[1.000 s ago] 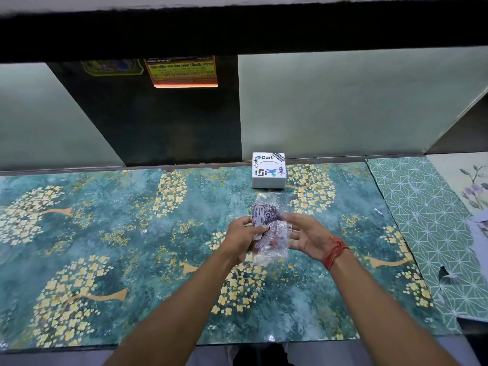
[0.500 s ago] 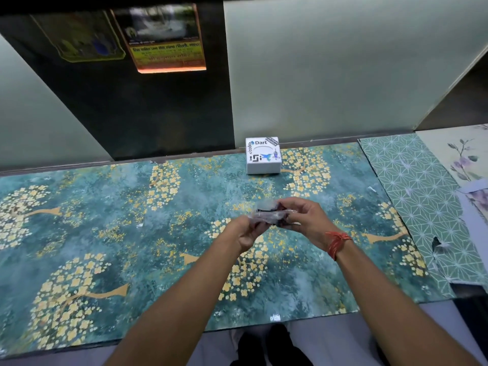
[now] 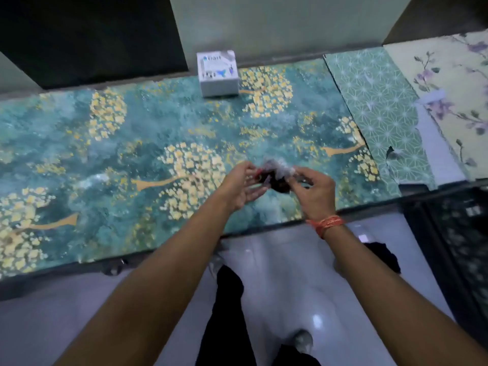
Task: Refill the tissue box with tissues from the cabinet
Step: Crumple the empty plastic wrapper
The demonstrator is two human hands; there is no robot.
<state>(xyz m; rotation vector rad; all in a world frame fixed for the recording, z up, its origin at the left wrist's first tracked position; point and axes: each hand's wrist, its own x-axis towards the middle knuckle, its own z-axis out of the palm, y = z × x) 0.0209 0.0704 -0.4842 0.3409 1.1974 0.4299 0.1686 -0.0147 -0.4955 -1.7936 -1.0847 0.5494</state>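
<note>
A small white tissue box [image 3: 218, 73] with printed blue lettering stands at the far edge of the teal counter [image 3: 105, 154], against the wall. Above the counter's near edge I hold a crumpled clear plastic tissue packet [image 3: 276, 174] between both hands. My left hand [image 3: 241, 184] pinches its left side with the palm turned up. My right hand [image 3: 313, 191], with an orange thread at the wrist, grips its right side. The packet is blurred and bunched up; its contents are not clear.
The counter bears teal paper with yellow tree prints; a green star-patterned sheet [image 3: 380, 114] and a floral sheet [image 3: 449, 83] lie to the right. A dark patterned panel [image 3: 459, 247] stands at lower right. White glossy floor [image 3: 285, 281] and my dark legs show below.
The view has tilted down, so the floor and my legs now show. The packet, held flat and upright a second ago, is now crumpled between both hands, nearer the counter's front edge.
</note>
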